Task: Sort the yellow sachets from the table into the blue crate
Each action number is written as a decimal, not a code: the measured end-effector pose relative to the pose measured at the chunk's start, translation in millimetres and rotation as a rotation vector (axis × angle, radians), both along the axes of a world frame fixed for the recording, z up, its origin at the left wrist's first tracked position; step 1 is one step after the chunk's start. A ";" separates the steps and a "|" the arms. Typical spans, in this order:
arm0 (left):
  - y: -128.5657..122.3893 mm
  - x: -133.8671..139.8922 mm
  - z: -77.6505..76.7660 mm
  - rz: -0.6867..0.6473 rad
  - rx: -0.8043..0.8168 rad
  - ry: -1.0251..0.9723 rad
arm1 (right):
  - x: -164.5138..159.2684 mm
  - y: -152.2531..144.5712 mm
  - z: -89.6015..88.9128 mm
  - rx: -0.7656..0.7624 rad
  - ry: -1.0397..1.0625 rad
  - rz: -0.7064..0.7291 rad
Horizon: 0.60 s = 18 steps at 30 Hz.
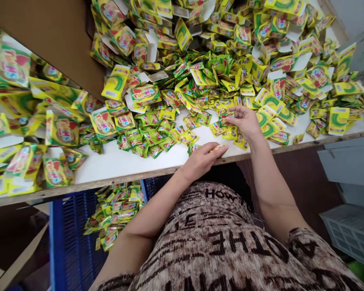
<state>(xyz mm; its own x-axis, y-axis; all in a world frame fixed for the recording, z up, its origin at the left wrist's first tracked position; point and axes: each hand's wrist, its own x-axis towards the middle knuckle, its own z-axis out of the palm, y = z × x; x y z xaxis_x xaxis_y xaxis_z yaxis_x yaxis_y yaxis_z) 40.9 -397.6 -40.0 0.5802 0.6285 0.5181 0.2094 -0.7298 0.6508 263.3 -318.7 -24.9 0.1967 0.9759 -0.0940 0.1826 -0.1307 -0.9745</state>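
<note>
My left hand (204, 159) is near the table's front edge, its fingers curled round a small yellow packet (219, 148) that is mostly hidden by them. A little farther in and to the right, my right hand (245, 123) has thumb and fingers bent together at a small green and red packet (225, 116). Yellow packets (227, 132) lie just under and beside that hand. Left of my hands, a group of small green packets (151, 135) is spread on the white table (109, 161).
Printed yellow boxes (144, 95), many with open flaps, are heaped with packets across the back. A large brown cardboard box (51, 32) stands at the upper left. Below the table, a blue crate (71, 238) stands by more packets (118, 210). Grey bins (352, 226) are at right.
</note>
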 end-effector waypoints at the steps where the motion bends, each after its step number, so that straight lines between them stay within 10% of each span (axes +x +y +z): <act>1: 0.3 -1.3 0.4 -0.012 -0.013 0.017 | 3.8 -2.2 4.6 -0.007 0.049 0.008; 7: 3.5 1.7 0.2 -0.050 -0.168 0.043 | 24.9 -4.2 30.8 0.002 0.060 0.107; 12: 8.3 -4.7 2.0 0.208 -0.382 -0.311 | 8.4 25.0 35.9 -0.038 -0.353 0.569; 18: -40.2 -107.9 27.9 0.654 -0.672 -0.325 | -21.7 62.4 13.4 -0.165 -0.709 0.749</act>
<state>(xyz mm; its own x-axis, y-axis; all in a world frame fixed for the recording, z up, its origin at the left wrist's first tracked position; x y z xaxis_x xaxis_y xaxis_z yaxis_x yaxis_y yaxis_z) -67.0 -437.8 -12.0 -0.0928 0.9956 0.0089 0.1775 0.0078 0.9841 241.6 -256.3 -11.4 -0.3911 0.8566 -0.3366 0.7948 0.1299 -0.5928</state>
